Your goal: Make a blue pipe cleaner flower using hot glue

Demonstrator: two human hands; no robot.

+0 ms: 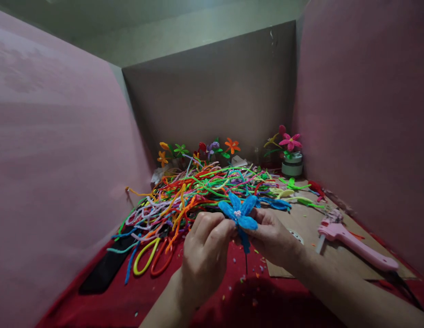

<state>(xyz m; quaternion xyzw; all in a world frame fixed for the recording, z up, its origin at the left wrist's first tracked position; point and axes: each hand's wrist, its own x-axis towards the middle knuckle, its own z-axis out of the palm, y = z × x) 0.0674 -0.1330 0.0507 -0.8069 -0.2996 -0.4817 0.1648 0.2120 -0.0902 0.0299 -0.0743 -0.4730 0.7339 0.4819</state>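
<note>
A blue pipe-cleaner flower (246,207) with a pale beaded centre is held upright between my two hands, above the red cloth. My left hand (207,248) pinches it from the left, its fingers curled at the lower petals. From the right, my right hand (271,234) grips it near the base, with the fingertips partly hidden behind the petals. Below the petals a blue piece hangs down, and a thin dark stem reaches toward the cloth. Just behind the flower lies a big heap of many-coloured pipe cleaners (198,187).
A pink glue gun (355,243) lies on a cardboard sheet (314,264) at right. Red-and-yellow-handled scissors (146,258) and a black flat object (106,269) lie at left. Finished flowers, including a pink one (291,141) over a pale green jar (292,167), stand behind. Pink panels wall both sides.
</note>
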